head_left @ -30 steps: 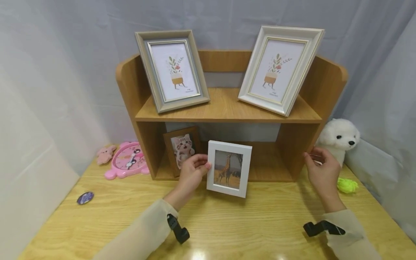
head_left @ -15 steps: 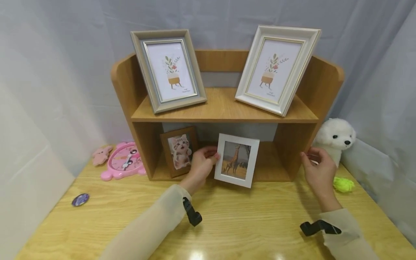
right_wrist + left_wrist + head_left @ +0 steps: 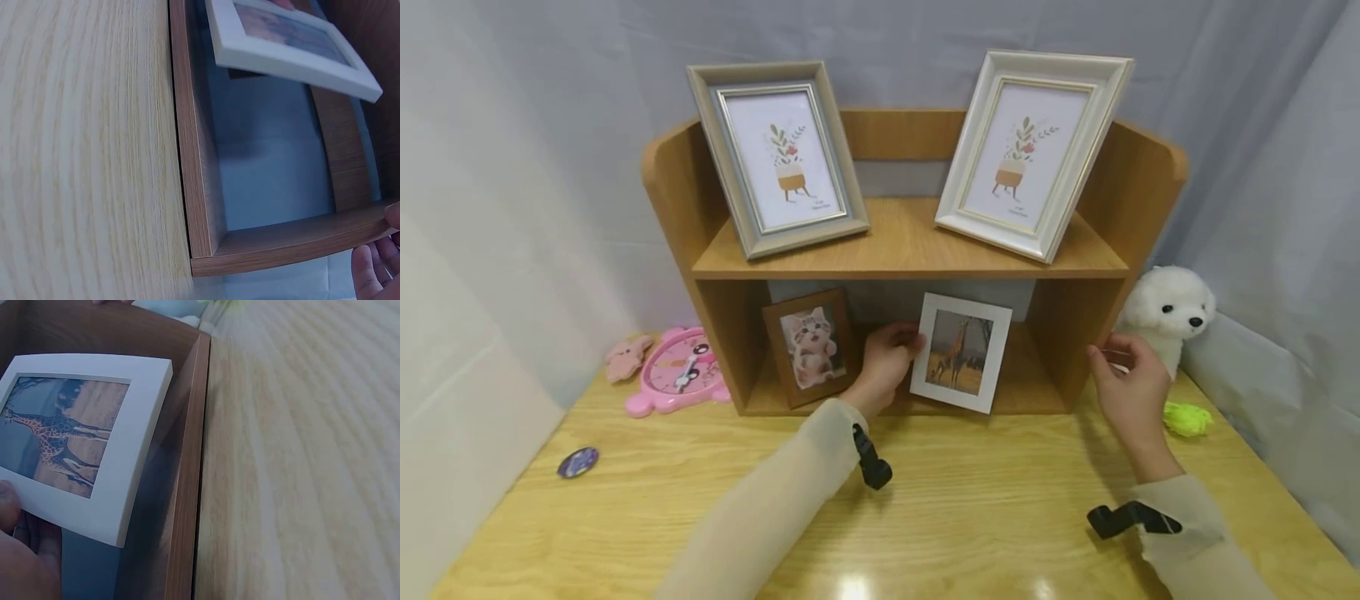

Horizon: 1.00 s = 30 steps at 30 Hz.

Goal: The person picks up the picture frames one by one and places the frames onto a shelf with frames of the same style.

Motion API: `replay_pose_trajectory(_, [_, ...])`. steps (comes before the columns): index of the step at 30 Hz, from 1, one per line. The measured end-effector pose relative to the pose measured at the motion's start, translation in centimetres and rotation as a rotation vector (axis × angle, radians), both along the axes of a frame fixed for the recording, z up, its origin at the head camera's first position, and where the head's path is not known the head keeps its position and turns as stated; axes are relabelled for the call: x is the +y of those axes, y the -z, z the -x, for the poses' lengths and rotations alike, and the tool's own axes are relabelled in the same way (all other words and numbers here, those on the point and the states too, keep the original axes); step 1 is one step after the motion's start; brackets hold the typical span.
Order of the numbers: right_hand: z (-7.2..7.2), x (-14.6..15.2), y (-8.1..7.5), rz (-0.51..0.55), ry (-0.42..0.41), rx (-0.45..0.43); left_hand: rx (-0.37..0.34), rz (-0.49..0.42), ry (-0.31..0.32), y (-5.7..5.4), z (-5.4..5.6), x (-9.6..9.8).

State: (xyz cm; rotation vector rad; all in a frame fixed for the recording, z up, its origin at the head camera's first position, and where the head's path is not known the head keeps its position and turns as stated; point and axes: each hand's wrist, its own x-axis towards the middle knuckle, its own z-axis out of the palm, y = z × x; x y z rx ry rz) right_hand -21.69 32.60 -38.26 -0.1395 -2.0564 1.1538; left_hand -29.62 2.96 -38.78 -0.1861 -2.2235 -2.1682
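Observation:
My left hand (image 3: 886, 367) pinches the left edge of a white picture frame (image 3: 1000, 358) with a giraffe photo. The frame is tilted and held in the mouth of the lower compartment of a wooden desk shelf (image 3: 910, 273); in the left wrist view, its lower edge stands above the compartment floor. My right hand (image 3: 1133, 398) grips the front edge of the shelf's right side panel (image 3: 300, 247), with the thumb inside and the fingers outside. Left of my left hand, a brown picture frame (image 3: 778, 346) with a kitten photo stands in the same compartment.
On the upper shelf stand a silver-beige frame (image 3: 756, 243) and a cream frame (image 3: 951, 208). A pink clock (image 3: 670, 375), a pink plush (image 3: 627, 358) and a purple oval object (image 3: 578, 462) lie at left. A white plush animal (image 3: 1165, 308) and a neon-yellow object (image 3: 1186, 419) are at right.
My left hand has carried the giraffe picture frame rightward and back, from in front of the shelf into the lower compartment's mouth. My right hand keeps its grip on the side panel.

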Motion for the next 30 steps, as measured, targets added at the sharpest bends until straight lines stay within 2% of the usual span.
replay_pose_trajectory(6, [0.1,-0.2,0.1,0.013,-0.008,0.000,-0.023,-0.047,-0.033,0.7,1.0,1.0])
replay_pose_trajectory(15, [-0.1,-0.2,-0.4,0.034,-0.013,0.011,-0.049,-0.006,-0.082,1.2,2.1,2.4])
replay_pose_trajectory(24, [0.0,-0.3,-0.3,0.034,-0.020,0.012,-0.027,0.045,-0.126,1.2,2.8,3.2])
replay_pose_trajectory(30, [0.0,-0.2,-0.4,0.036,-0.014,0.009,-0.010,0.062,-0.130,1.4,3.0,3.7])
